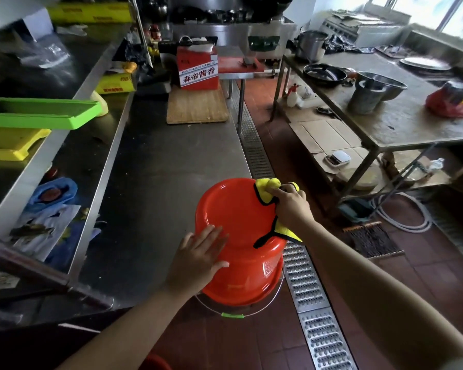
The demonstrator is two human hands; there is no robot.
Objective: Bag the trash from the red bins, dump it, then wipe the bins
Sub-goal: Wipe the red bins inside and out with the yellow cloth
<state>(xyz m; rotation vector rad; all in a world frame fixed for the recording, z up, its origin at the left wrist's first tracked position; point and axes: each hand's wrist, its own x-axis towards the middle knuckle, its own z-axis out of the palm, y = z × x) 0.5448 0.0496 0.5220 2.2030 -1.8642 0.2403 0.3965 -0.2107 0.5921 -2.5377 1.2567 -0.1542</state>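
Late in the task, by the look of it: bin (238, 236) upturned, base facing up, no trash or bag anywhere on or around it, cloth (267, 193) already on the plastic. Judged from that, bagging and dumping done for this bin; wiping under way, not finished. No telling whether the inside has been wiped, since the mouth faces down. Rim of another red thing (155, 363) just visible below the left forearm, possibly a second bin, too little shown to say more.

Left hand (198, 259) flat on the near left part of the base, fingers straight and spread, thumb down over the edge onto the side wall; pressing to steady, gripping nothing. Right hand (292, 206) at the far right edge of the base, fingers curled round the bunched yellow cloth with black trim, holding it against the rim. Part of the cloth bunched ahead of the knuckles, a loose corner trailing back under the wrist and over the bin's right side.

Bin directly beneath both hands, between them, standing mouth-down on the floor tiles, with the table (171, 161) edge at the left hand's side. Wire handle (233, 315) with green grip hanging below the mouth, nearer the body than either hand. Drain grating (308, 289) running past just beyond the right hand's side of the bin.

Left to do, at a guess: rest of the base, side walls, then any other bin.
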